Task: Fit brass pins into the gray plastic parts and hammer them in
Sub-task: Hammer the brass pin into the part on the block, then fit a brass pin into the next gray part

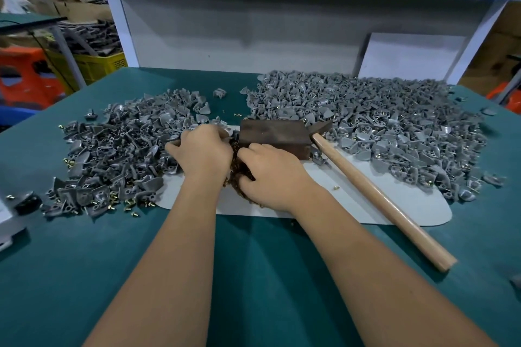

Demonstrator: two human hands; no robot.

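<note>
The person's left hand [203, 149] and right hand [269, 175] meet over a small heap of brass pins [235, 175] on the pale mat [352, 194], just in front of a dark block [275, 136]. Both hands lie knuckles up with fingers curled down toward the heap; whether either is pinching a pin or a part is hidden beneath them, so it cannot be told. The pins sit at the centre, probably so either hand can reach them without stretching. Gray plastic parts lie in two piles: one to the left [118, 155] with loose pins scattered along its near edge, a larger one to the right [380, 121]. The hammer [375, 191] rests unheld, its head by the block and its wooden handle angled toward the right arm (handy for a quick grab). The block likely serves as the anvil.
</note>
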